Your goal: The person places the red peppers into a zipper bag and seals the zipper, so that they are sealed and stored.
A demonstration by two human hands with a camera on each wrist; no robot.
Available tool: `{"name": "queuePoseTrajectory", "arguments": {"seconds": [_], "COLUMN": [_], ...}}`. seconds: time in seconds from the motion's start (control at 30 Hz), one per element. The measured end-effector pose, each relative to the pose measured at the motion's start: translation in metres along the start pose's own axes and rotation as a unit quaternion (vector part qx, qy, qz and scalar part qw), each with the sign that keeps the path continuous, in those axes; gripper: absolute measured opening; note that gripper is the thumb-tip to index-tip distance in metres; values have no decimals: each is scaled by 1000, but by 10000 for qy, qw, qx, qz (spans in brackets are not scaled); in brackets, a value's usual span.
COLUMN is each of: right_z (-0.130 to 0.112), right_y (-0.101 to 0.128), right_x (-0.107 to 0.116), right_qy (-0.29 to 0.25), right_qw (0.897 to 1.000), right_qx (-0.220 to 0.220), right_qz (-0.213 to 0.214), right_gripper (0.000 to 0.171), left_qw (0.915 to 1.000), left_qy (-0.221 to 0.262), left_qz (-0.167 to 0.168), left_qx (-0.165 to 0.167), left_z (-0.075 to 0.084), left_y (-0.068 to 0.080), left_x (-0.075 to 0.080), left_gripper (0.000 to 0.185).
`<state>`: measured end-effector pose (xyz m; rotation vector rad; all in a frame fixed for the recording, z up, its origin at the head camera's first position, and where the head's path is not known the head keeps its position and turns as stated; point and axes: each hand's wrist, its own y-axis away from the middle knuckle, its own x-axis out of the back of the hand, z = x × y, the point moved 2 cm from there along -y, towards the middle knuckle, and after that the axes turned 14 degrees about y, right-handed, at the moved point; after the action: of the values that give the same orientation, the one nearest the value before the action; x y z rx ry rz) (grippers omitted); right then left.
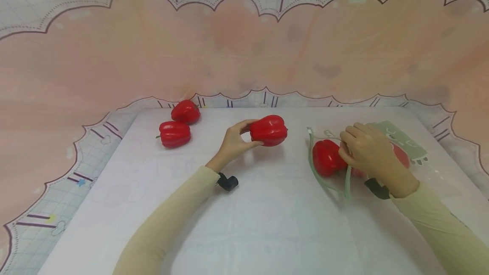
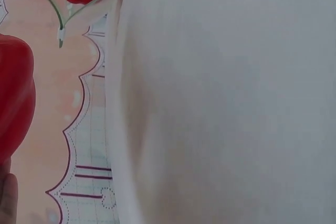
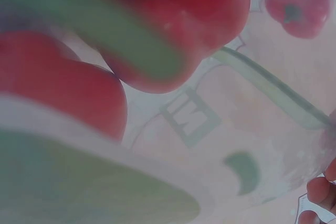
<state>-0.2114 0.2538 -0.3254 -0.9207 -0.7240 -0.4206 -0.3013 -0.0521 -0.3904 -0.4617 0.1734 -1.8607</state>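
Note:
My left hand (image 1: 234, 141) holds a red bell pepper (image 1: 269, 130) between thumb and fingers, lifted over the middle of the white table. The left wrist view catches part of that pepper (image 2: 13, 98) at its left edge, above some fingertips (image 2: 8, 200). On the right, my right hand (image 1: 364, 147) pinches the rim of a clear plastic bag with green edging (image 1: 348, 179), its mouth spread toward the left. Inside lies a red bell pepper (image 1: 326, 158), with more red showing behind my hand. Through the right wrist view, two peppers (image 3: 173, 30) show close up in the bag, partly covered by blurred green print.
Two more red bell peppers, one nearer (image 1: 175, 134) and one behind it (image 1: 186, 111), lie at the table's back left. Patterned cloth (image 1: 229, 46) hangs behind the white table (image 1: 248, 224). A dark wrist camera (image 1: 228, 182) sits on my left wrist.

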Motion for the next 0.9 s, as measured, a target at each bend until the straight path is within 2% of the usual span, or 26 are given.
{"name": "queuePoseTrajectory", "arguments": {"seconds": [0.4, 0.6, 0.77, 0.9], "right_z": [1, 1, 1, 1], "right_y": [-1, -1, -1, -1], "right_x": [-1, 0, -2, -1], "right_qy": [-26, -16, 34, 20], "right_qw": [10000, 10000, 10000, 10000], "right_qx": [43, 46, 65, 39], "right_qz": [14, -6, 16, -14], "right_gripper": [15, 15, 15, 16], "left_qw": [9988, 9965, 9942, 9913], "left_qy": [46, 110, 136, 62], "left_qz": [-360, -648, -942, -1155], "left_qx": [313, 509, 502, 621], "left_z": [-3, -2, -3, -4], "left_y": [-1, -1, -3, -5], "left_x": [-26, -36, -43, -47], "left_gripper": [57, 59, 58, 58]}}
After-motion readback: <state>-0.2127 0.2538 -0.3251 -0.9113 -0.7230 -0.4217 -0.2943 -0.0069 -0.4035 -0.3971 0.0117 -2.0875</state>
